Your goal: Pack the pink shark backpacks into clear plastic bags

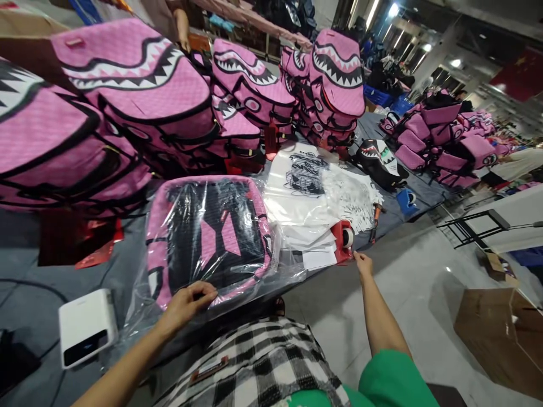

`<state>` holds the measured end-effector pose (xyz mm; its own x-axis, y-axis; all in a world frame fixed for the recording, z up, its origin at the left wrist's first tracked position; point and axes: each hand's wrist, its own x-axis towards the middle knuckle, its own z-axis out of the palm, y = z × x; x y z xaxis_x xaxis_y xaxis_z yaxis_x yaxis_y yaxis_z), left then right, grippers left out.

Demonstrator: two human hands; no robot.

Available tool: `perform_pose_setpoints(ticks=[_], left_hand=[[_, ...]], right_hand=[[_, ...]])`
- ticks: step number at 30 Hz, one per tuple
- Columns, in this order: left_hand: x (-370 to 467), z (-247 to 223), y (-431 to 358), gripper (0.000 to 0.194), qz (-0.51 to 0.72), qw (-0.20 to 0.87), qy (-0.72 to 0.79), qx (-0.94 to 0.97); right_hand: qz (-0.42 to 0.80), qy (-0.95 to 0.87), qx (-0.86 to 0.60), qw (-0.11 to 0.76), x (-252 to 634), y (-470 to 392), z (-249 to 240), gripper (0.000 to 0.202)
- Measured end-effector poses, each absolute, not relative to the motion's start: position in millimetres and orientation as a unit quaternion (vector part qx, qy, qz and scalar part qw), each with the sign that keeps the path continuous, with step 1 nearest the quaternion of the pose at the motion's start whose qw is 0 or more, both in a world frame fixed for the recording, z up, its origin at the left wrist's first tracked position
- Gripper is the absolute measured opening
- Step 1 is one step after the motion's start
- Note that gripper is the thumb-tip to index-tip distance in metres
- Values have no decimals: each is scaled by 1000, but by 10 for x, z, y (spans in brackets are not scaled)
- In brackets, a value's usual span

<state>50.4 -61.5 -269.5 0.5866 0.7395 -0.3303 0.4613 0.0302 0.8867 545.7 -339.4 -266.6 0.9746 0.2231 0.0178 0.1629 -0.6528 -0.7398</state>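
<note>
A pink and black backpack [214, 237] lies flat inside a clear plastic bag [282, 277] on the grey-covered table. My left hand [190, 302] is closed at the bag's near edge, its bent fingers pressed on the plastic at the backpack's lower rim. To the right, a red tape dispenser [340, 249] holds a white-cored roll of tape [348, 237]. The fingers of my right hand [363, 264] pinch at the dispenser's near end; the strip between them is too small to make out clearly.
Stacked pink shark-mouth backpacks [139, 73] line the table's far side. Printed plastic bags [297, 181] and white paper slips [318, 257] lie beside the dispenser. A white device [87, 325] sits at left. A cardboard box [500, 333] stands on the floor at right.
</note>
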Motion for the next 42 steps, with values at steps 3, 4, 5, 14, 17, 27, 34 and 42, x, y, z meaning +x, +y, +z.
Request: perform_pose_setpoints(ticks=[3,4,5,14,17,27,34,42], left_hand=[[529,-2637,-634,69,121,582,450,666],[533,-2614,-641,69,120,588,456,657],[534,-2590,-648,69,120,595,460,648],[530,-2560,-630,68,116,620,474,615],[570,-2599,-618,61,127,612,475,619],[618,-2860,-627,31,148,608,464,627],[643,-2917,-626,19,145,564,458,672],[637,-2897,-638,16,134,516,463,708]], right_hand=[[79,-99,-904,410,5463,-3277,-2732,42],[88,-96,-901,414,5461,-3247,-2731,40],[94,-94,-898,420,5457,-3229,-2715,40],[120,-73,-834,533,4978,-3484,-2566,34],[191,-77,-786,582,4721,-3323,-2602,47],[531,-383,-577,488,3652,-2016,-2030,41],[391,-760,-518,-28,3030,-858,-1911,24],[190,-742,-627,-143,2928,-858,-2113,33]])
